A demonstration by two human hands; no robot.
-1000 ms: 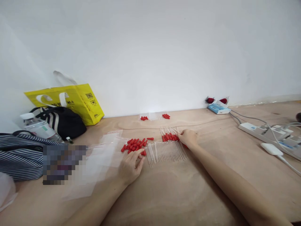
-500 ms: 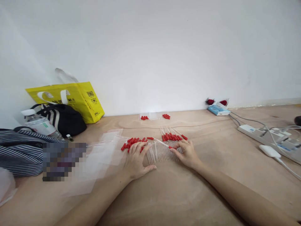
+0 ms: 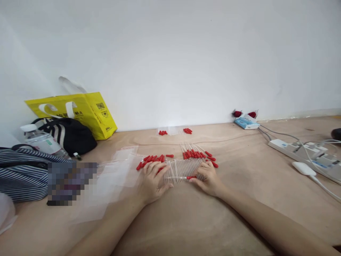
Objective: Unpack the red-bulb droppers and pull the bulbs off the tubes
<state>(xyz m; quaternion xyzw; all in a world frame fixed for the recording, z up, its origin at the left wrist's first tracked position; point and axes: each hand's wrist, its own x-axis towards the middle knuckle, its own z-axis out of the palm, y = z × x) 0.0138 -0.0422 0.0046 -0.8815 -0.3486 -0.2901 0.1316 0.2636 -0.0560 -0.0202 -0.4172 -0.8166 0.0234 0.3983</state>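
Note:
Between the thumb and fingers of my right hand (image 3: 206, 179) is the red rubber bulb of a glass dropper (image 3: 177, 177), which lies almost level across other tubes. My left hand (image 3: 153, 181) rests with thumb and fingers apart around the left end of the row, partly over red bulbs. A row of clear glass tubes (image 3: 183, 167) lies side by side between my hands. Loose red rubber bulbs (image 3: 153, 159) are heaped by my left fingers, with a single red bulb (image 3: 169, 155) apart from them. Beyond my right hand, several red-capped droppers (image 3: 195, 154) lie fanned out, tips away from me.
Clear zip bags (image 3: 114, 181) lie left of my left hand. Two small groups of red bulbs (image 3: 188, 131) are by the wall. A yellow bag (image 3: 102, 117), black bag (image 3: 77, 137), bottle (image 3: 45, 142) and striped bag (image 3: 23, 174) stand left; a power strip (image 3: 301, 153) is right.
My right hand has come slightly toward me, bringing the dropper from a slant to nearly level over the tubes. My left hand has shifted slightly left. Another red-capped dropper shows beside my right fingers.

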